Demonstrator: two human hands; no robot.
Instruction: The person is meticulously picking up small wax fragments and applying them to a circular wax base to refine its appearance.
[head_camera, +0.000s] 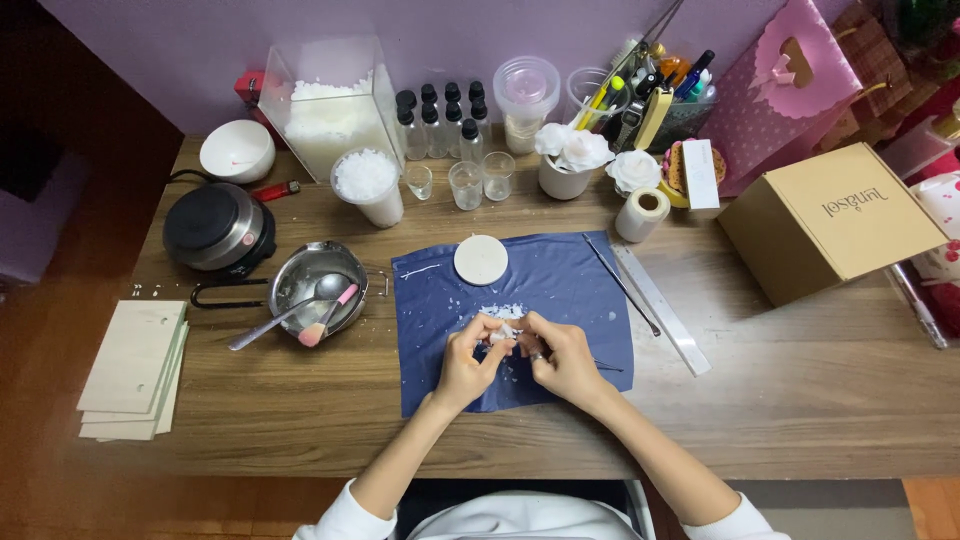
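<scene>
Both hands meet over a dark blue cloth (560, 280) spread on the wooden table. My left hand (466, 362) and my right hand (560, 358) pinch a small white waxy piece (504, 331) between their fingertips. White crumbs (500, 311) lie scattered on the cloth just beyond the fingers. A round white disc (481, 259) rests at the cloth's far edge. A thin metal tool (606, 367) pokes out from under my right hand.
A metal pot (312, 284) with spoon and pink brush, a small hot plate (218, 229), and wooden boards (132, 370) lie left. Cups of white flakes (367, 186), small bottles, glasses, a tape roll (641, 213), a ruler (660, 308) and a cardboard box (830, 220) line the back and right.
</scene>
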